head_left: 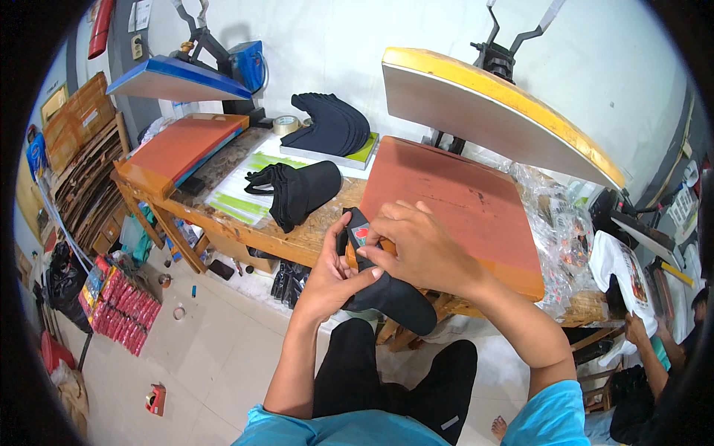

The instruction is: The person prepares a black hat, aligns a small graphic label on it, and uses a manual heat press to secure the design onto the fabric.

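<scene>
My left hand (331, 279) grips a black cap (398, 305), whose visor hangs toward the lower right. At the cap's upper end is a dark patch with a red emblem (361, 233), with an orange piece partly visible beside it. My right hand (401, 238) is closed over this end, thumb and fingers on the patch area; exactly what they pinch is partly hidden. A pile of black caps (305, 193) lies on the wooden table (335, 223) just beyond my left hand, in front of a stack of curved black pieces (323, 123).
An open yellow heat press (506, 100) with an orange pad (446, 186) stands before me, a blue press (178, 78) left. Plastic packaging (554, 238) lies right. A co-worker's hand (636, 327) holds white fabric at far right. Cardboard (85, 193) and red bundles (126, 305) are left.
</scene>
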Tool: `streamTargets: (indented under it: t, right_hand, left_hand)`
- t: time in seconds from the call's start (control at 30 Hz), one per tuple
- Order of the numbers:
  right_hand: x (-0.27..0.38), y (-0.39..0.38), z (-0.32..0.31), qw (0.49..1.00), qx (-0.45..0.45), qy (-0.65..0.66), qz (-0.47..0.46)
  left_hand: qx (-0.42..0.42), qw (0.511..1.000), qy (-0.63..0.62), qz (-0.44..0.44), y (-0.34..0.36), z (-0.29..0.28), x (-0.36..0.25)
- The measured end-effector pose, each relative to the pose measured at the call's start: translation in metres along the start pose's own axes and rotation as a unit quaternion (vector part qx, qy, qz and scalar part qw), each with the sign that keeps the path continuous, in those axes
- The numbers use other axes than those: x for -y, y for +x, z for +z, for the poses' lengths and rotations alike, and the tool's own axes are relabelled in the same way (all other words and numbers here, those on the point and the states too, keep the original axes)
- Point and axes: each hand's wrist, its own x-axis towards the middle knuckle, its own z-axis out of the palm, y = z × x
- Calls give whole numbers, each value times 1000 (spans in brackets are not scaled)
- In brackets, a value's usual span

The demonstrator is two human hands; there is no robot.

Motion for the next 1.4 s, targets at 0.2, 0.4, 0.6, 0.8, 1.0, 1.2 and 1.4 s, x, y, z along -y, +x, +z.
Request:
streamTargets:
  t: [0.2,0.4,0.6,0.8,1.0,1.2,1.4]
  right_hand:
    - [-26,14,8,993,-31,91,68]
    - [-55,9,-34,965,-147,101,193]
    - [-10,-107,-70,916,-126,228,305]
    - [-12,-254,-63,896,157,91,405]
    - [26,-202,-115,920,-13,102,378]
    - [19,-52,-244,905,-304,-296,18]
    - [-55,94,-445,770,-364,-524,16]
  left_hand:
    - [8,998,-58,15,1,5,1]
    - [13,998,-68,12,2,7,-1]
    - [-4,1000,1,-12,-2,-8,2]
    - [7,1000,-9,3,3,0,2]
    - [-4,998,-41,42,4,-2,14]
    - [-17,1000,-12,0,0,-5,6]
    - [-2,999,-49,10,4,13,-7]
